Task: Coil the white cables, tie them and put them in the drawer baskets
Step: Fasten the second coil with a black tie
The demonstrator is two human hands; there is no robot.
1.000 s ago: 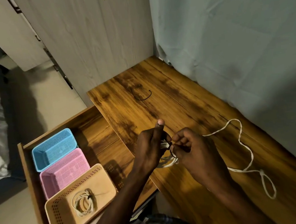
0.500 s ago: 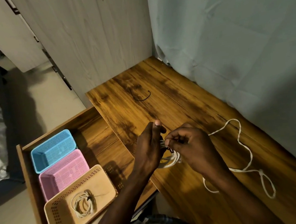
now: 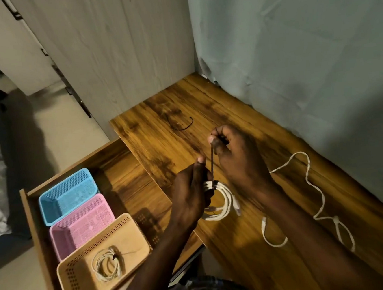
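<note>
Three baskets are lined up in the open drawer [image 3: 128, 174] at the desk's left edge: a blue basket [image 3: 68, 195] farthest back, a pink basket [image 3: 82, 226] in the middle and a beige basket [image 3: 103, 262] nearest, in which a tied white coil [image 3: 107, 265] is lying. Above the desk's front-left corner a second coiled white cable [image 3: 221, 200] is gripped by the left hand [image 3: 191, 194], fingers curled round its bundled strands. A dark tie [image 3: 212, 164], wrapped around that bundle, is pulled taut upward and pinched between thumb and fingers of the right hand [image 3: 236, 157]. Farther back on the desk [image 3: 243, 256], near its left edge, a spare black tie [image 3: 181, 124] is seen. An uncoiled white cable [image 3: 316, 191] is spread loosely toward the right edge.
</note>
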